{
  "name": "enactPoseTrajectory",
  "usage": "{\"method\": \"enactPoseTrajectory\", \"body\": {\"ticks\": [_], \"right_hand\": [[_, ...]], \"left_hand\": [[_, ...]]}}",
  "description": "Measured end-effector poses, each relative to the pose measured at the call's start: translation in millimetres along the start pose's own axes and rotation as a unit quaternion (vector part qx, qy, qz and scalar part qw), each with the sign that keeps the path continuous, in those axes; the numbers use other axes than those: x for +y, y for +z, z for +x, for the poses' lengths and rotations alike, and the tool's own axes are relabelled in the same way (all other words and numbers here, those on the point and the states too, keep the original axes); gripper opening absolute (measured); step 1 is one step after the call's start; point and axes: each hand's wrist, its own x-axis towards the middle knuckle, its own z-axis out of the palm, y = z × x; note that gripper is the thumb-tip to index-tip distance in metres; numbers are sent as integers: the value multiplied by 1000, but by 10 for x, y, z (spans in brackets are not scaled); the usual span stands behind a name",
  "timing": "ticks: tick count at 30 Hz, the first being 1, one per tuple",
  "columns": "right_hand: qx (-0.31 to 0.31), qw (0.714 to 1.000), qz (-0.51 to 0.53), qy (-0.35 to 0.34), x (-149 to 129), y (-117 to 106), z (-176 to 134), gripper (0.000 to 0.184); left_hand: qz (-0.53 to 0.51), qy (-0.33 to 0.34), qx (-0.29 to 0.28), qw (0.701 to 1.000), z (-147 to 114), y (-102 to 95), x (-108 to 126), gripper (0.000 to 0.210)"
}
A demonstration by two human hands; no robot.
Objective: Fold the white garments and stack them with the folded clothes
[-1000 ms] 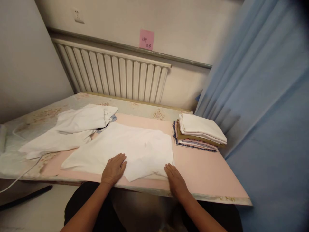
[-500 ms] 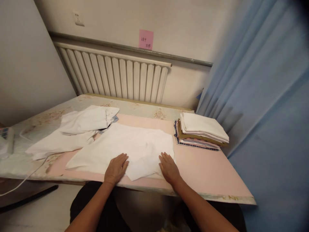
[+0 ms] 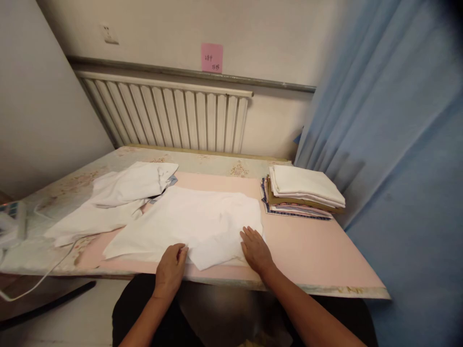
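Note:
A white garment (image 3: pixel 210 212) lies spread on the pink mat, with one part folded over towards the front edge. My left hand (image 3: pixel 170 270) is at its near edge, thumb and fingers drawn together on the fabric there. The fingertips are partly hidden. Flat on the garment's right end rests my right hand (image 3: pixel 256 248), its fingers stretched out. To the left, a crumpled pile of white clothes (image 3: pixel 126 193) overlaps the mat's edge, and a bit of grey-blue cloth shows under it.
A stack of folded fabrics (image 3: pixel 304 188) stands at the right of the pink mat (image 3: pixel 307 250). A blue curtain (image 3: pixel 398 168) hangs on the right. A white cable (image 3: pixel 47 274) droops at the left from the table (image 3: pixel 217 164). A radiator (image 3: pixel 170 115) is behind.
My left hand has gone from lying flat with extended fingers to a pinch at the garment's near edge. The right hand stays flat in place. The view has shifted slightly.

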Motion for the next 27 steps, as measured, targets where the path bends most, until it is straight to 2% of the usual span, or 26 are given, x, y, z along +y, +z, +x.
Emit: {"method": "enactPoseTrajectory", "body": {"ticks": [5, 9, 12, 17, 20, 23, 27], "right_hand": [[-3, 1000, -2, 2, 0, -14, -9, 39], [0, 1000, 0, 5, -2, -22, -11, 39], [-3, 1000, 1, 8, -10, -31, -8, 39], [1, 1000, 1, 8, -15, -33, -10, 39], [1, 1000, -1, 8, -10, -26, -11, 39], [6, 1000, -3, 6, -2, -15, -10, 39], [14, 1000, -5, 5, 6, 4, -15, 38]], "left_hand": [[11, -1, -85, 996, 64, 23, 90, 31], [65, -43, -158, 984, 137, 74, 118, 18], [80, -16, -159, 984, 157, 77, 141, 12], [52, 127, -126, 982, 184, 29, 153, 15], [-1, 175, -122, 977, 220, 21, 135, 15], [-24, 158, -131, 978, 279, 58, 107, 17], [20, 97, -141, 985, 382, 140, 82, 15]]}}
